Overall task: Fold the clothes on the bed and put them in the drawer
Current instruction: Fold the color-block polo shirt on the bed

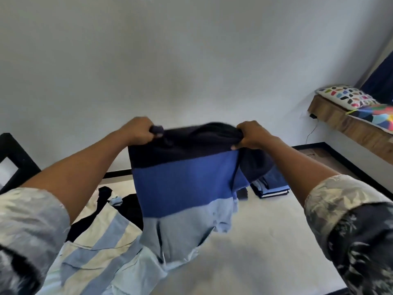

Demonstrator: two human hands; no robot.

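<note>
Shirt: I see a blue shirt [182,184] in three bands, dark at the top, mid blue, pale at the bottom, hanging in the air over the bed [265,241], its lower edge near or brushing the sheet.
Left hand: my left hand [138,130] is closed tight on the top left corner of the shirt, a knot of dark cloth bunched in the fist.
Right hand: my right hand [252,136] is clamped on the top right corner, thumb in front, cloth gathered under the fingers.
Arm pose: both arms reach forward and up, nearly straight, hands well apart and about level, so the top edge is stretched between them.
How it handles: I judge it light and soft, with no stiffness; it drapes and twists freely, and one side hangs bunched behind the right hand.
Where to hold: the two top corners look right to me; pinching there lets gravity pull it flat before laying it down.
Risk: loose cloth may fold over itself unevenly.
Other clothes: a striped pale shirt [95,252] lies unfolded on the bed at the left, with dark clothes [131,207] beside it.
Folded stack: a folded pile [270,187] sits at the far side of the bed.
Drawer: not in view.
</note>
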